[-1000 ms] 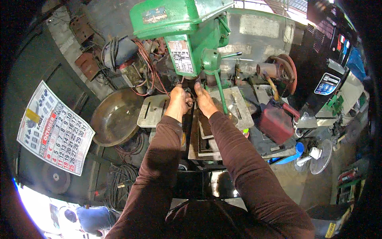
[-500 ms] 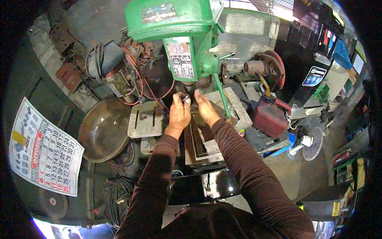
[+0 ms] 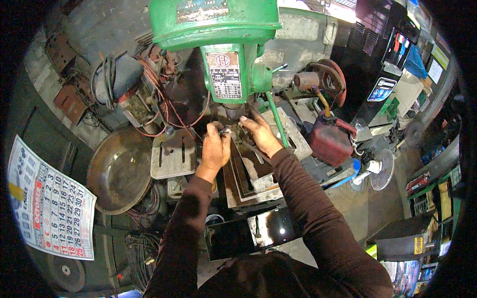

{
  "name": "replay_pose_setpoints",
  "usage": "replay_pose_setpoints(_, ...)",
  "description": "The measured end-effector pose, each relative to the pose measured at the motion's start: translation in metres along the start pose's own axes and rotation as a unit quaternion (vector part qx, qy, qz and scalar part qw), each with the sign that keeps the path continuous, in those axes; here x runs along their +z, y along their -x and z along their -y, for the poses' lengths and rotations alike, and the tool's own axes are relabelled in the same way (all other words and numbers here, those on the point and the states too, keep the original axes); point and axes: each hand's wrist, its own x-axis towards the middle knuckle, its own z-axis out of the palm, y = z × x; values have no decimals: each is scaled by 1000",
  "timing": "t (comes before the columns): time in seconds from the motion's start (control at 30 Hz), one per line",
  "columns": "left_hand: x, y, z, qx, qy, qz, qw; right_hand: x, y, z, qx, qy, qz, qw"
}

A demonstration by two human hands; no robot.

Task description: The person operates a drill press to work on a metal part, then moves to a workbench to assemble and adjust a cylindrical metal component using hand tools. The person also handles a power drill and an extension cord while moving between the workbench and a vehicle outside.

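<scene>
A green drill press [image 3: 218, 25] stands in front of me, its dark chuck [image 3: 233, 111] pointing down. Just below and left of the chuck, my left hand [image 3: 214, 151] is closed, fingers curled, with a small metal piece [image 3: 226, 131] at the thumb tip; its kind cannot be made out. My right hand [image 3: 262, 136] is right of the chuck, thumb and fingers apart, the fingers partly hidden behind. I see nothing in it. Beneath both hands lies the worn, slotted metal table [image 3: 243, 181] of the press. A green feed lever [image 3: 277, 119] slants down beside my right hand.
Left stand a grey slotted plate [image 3: 174, 154], a large round metal basin [image 3: 119, 171] and a hanging calendar [image 3: 52, 198]. On the right are a red fuel can [image 3: 330, 139] and a white fan [image 3: 381, 170]. A dark glossy panel [image 3: 231, 237] lies below my arms.
The view has shifted a little. My hands have moved farther apart: the left has dropped away from the chuck, and the right has turned with its thumb and fingers spreading.
</scene>
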Motion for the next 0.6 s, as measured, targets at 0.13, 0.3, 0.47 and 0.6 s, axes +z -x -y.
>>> replay_pose_setpoints(0.13, 6, 11, -18, 107, -118, -35, 987, 20, 48, 64, -25, 78, -19, 996)
replay_pose_setpoints(0.3, 27, 0, -31, 152, -202, -45, 967, 21, 65, 15, 22, -32, -122, 992)
replay_pose_setpoints(0.47, 33, -11, -49, 56, -178, -29, 982, 25, 66, 17, -66, -57, -89, 992)
replay_pose_setpoints(0.6, 27, -5, -50, 52, -195, -9, 979, 34, 53, 46, -6, 97, -134, 986)
